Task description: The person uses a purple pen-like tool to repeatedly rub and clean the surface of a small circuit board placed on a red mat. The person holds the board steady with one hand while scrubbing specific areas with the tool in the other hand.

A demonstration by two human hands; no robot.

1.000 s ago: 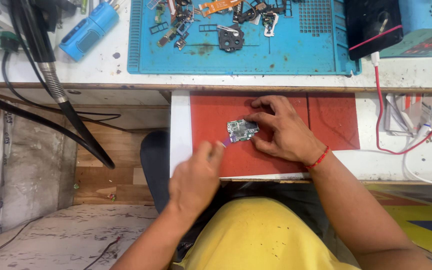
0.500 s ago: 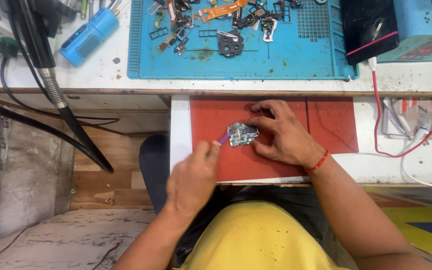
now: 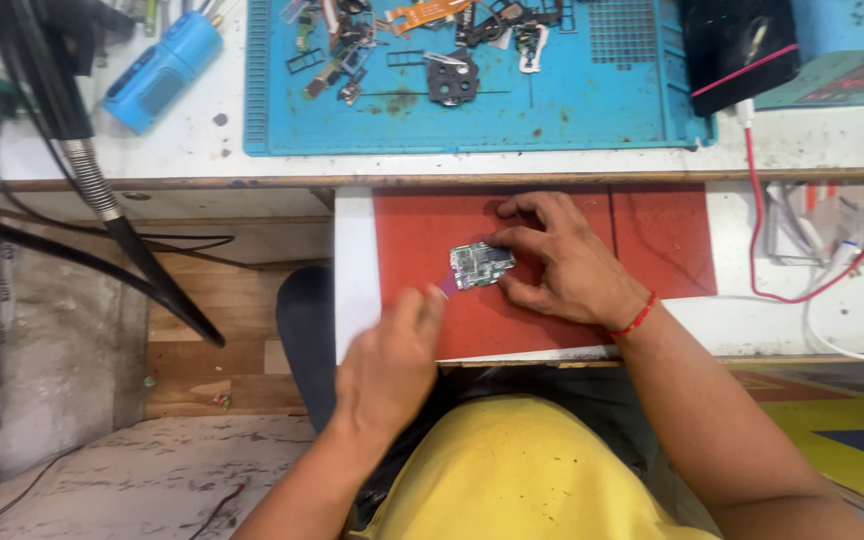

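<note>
Circuit board [image 3: 482, 265] pinned on the red mat [image 3: 422, 230], being worked with a small tool.
Right hand [image 3: 562, 265] clamps the board at its 3 o'clock edge; left hand [image 3: 387, 365], fingers closed round a purple-tipped tool [image 3: 444, 290], touches its 8 o'clock corner. Loose parts [image 3: 422, 50] lie on the blue mat [image 3: 592, 100] at 12 o'clock; reassembly looks undone.

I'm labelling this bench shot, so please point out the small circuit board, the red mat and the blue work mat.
circuit board [image 3: 480, 265], head view, middle of its top face.
red mat [image 3: 422, 225], head view, bare patch left of the board.
blue work mat [image 3: 552, 105], head view, bare area below the loose parts.
</note>
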